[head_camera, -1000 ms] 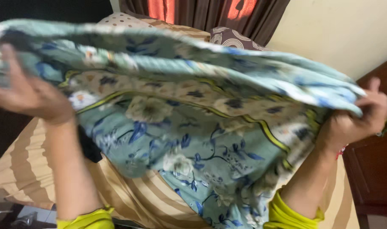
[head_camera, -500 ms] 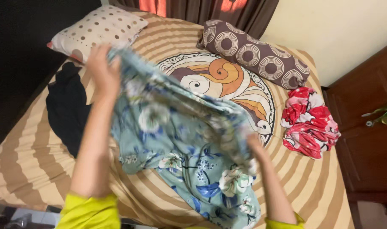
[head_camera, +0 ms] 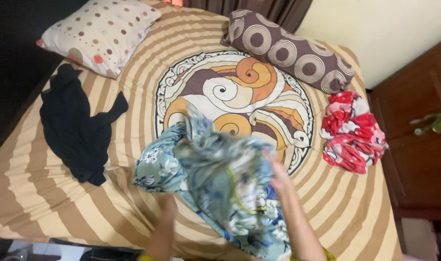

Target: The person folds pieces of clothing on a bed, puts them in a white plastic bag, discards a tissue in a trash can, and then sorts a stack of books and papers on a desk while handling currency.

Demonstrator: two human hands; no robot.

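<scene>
the blue floral sheet lies bunched on the near part of the striped bed; the right hand grasps its blurred upper edge; the left hand touches its lower left, though i cannot tell its grip. a black garment lies to the left, a red floral cloth to the right, both well apart.

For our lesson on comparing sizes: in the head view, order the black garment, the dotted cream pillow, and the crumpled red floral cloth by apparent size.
1. Black garment, largest.
2. Dotted cream pillow, slightly smaller.
3. Crumpled red floral cloth, smallest.
</scene>
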